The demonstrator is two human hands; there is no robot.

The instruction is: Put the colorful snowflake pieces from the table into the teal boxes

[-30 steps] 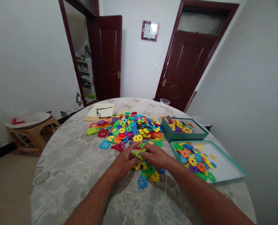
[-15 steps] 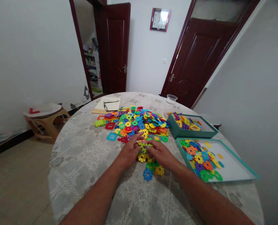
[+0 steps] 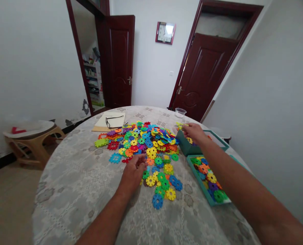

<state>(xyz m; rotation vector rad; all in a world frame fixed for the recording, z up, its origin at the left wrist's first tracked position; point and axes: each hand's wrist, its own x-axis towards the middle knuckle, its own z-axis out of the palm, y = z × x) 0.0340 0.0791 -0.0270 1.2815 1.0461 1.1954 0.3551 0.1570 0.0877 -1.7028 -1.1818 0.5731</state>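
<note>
Right hand (image 3: 193, 132) has swung to the box (image 3: 184, 144), pinching a lime piece (image 3: 179, 125) by its left end, where a slack grip could drop it outside; left hand (image 3: 132, 173) curled, hold unclear

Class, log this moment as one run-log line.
right hand: holding yellow-green piece | beside: teal box | left hand: near loose pieces

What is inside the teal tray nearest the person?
In the teal tray, many-coloured gear-shaped pieces show at its left; what the right forearm covers cannot be seen.
</note>
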